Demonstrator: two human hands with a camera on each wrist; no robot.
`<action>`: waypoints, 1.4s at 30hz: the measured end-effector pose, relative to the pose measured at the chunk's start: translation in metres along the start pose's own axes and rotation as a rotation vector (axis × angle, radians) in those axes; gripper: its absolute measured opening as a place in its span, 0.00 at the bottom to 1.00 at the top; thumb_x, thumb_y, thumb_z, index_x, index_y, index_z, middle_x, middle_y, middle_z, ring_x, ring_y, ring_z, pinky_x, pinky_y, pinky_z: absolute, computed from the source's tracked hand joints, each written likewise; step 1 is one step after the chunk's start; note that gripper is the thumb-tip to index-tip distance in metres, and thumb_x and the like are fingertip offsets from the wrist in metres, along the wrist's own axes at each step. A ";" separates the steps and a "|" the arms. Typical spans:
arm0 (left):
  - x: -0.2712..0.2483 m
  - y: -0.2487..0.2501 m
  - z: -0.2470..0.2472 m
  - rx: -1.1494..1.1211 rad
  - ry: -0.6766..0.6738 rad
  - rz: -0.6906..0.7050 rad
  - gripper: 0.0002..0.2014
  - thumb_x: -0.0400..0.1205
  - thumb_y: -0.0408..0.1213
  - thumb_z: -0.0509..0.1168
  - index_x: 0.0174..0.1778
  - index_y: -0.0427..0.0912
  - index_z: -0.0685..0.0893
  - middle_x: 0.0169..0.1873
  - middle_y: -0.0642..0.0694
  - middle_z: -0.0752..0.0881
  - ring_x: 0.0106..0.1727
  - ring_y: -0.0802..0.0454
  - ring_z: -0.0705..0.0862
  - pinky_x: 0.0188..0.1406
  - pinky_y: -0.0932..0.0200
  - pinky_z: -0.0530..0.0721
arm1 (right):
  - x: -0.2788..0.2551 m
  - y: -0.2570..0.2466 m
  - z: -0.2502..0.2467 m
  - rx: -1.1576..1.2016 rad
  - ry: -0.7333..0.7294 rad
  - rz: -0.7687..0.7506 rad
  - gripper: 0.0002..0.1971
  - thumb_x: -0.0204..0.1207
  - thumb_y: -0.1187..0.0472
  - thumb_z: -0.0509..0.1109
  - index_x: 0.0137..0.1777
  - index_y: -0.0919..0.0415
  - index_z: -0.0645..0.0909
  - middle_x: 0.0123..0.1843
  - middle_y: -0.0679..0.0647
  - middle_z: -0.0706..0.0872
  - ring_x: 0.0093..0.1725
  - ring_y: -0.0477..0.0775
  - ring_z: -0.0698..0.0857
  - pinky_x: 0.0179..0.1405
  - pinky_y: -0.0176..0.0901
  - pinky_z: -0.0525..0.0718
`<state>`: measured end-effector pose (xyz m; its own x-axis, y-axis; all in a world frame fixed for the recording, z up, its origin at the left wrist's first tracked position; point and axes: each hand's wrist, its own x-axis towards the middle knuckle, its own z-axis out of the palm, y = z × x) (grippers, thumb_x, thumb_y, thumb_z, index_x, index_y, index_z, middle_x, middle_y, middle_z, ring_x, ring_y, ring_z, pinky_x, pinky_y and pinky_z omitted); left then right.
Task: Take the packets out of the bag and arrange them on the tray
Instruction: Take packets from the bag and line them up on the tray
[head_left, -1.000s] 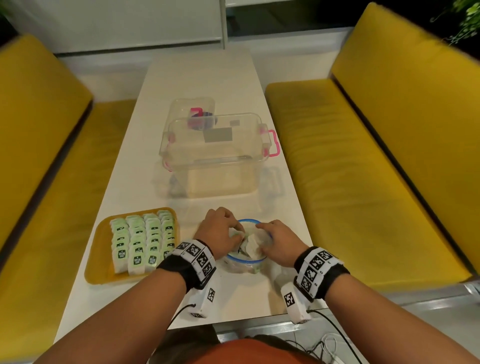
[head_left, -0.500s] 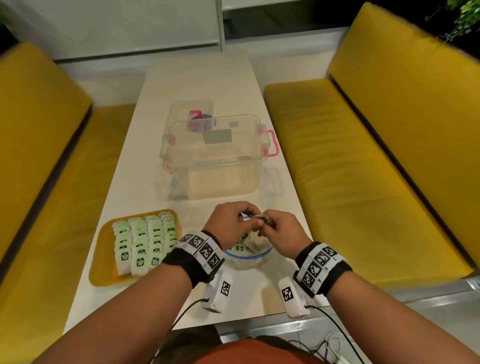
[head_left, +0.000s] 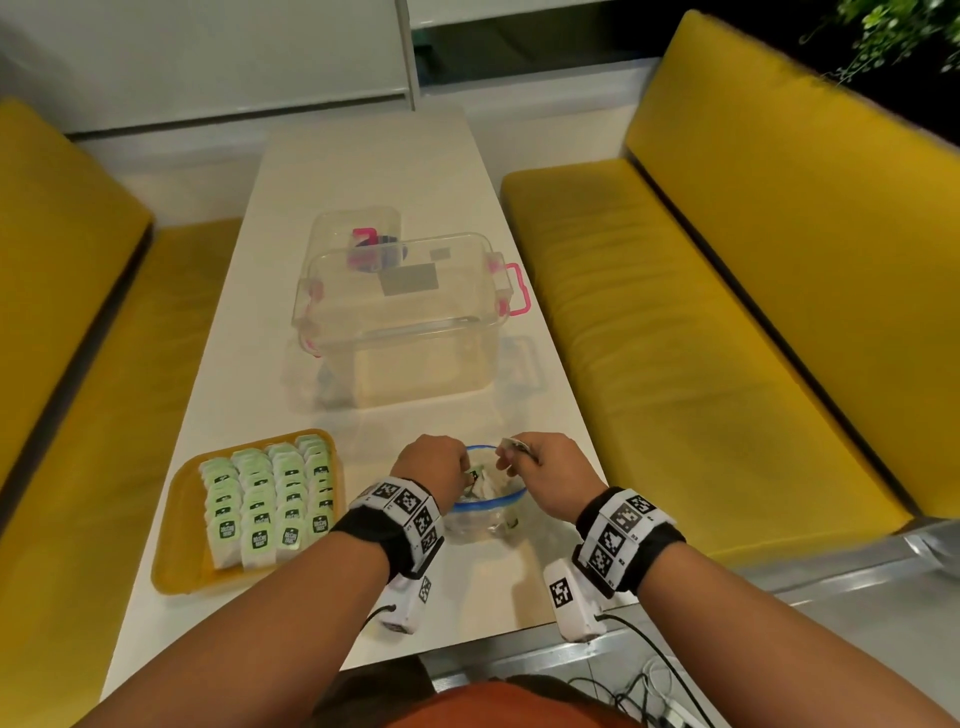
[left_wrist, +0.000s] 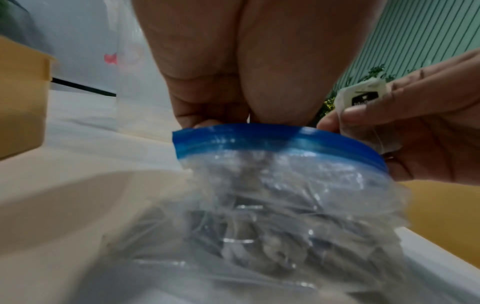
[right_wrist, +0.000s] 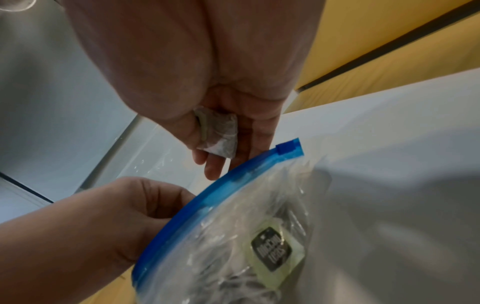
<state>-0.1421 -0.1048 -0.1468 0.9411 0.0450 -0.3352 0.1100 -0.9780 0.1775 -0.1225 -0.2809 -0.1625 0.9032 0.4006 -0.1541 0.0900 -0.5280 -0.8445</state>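
Observation:
A clear zip bag with a blue rim stands on the white table between my hands, with green-and-white packets still inside. My left hand grips the bag's blue rim on its left side. My right hand pinches one packet just above the bag's far right rim; the same packet lies between thumb and fingers in the right wrist view. The yellow tray sits to the left, with several packets laid on it in overlapping rows.
A clear plastic box with pink latches stands past the bag mid-table, a smaller clear container behind it. Yellow benches flank the table. The table's near edge is close under my wrists, cables below it.
My right hand has drawn a packet out of the bag and moved right, away from the left hand. The left hand stays on the bag's rim.

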 end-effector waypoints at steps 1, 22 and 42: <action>-0.001 0.000 -0.001 -0.018 0.018 -0.001 0.05 0.80 0.40 0.67 0.47 0.50 0.88 0.47 0.47 0.89 0.48 0.46 0.86 0.46 0.57 0.82 | 0.000 0.001 0.000 0.006 0.004 0.004 0.14 0.85 0.56 0.63 0.46 0.59 0.88 0.43 0.50 0.91 0.44 0.49 0.88 0.52 0.50 0.87; -0.049 -0.029 -0.053 -0.677 0.358 0.129 0.04 0.78 0.44 0.72 0.38 0.53 0.86 0.29 0.60 0.84 0.30 0.62 0.77 0.32 0.73 0.70 | 0.007 -0.055 0.008 0.490 0.048 -0.086 0.08 0.82 0.61 0.68 0.46 0.56 0.89 0.33 0.46 0.87 0.33 0.50 0.82 0.39 0.51 0.83; -0.104 -0.108 -0.087 -0.595 0.487 0.092 0.03 0.82 0.39 0.68 0.47 0.52 0.85 0.37 0.56 0.85 0.39 0.55 0.82 0.41 0.61 0.82 | 0.031 -0.121 0.081 0.099 -0.097 -0.295 0.03 0.71 0.55 0.80 0.43 0.52 0.92 0.39 0.50 0.85 0.41 0.48 0.83 0.43 0.42 0.80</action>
<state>-0.2245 0.0138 -0.0505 0.9743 0.1876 0.1251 0.0479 -0.7143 0.6982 -0.1392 -0.1435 -0.1065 0.7997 0.5974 0.0601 0.2961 -0.3053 -0.9051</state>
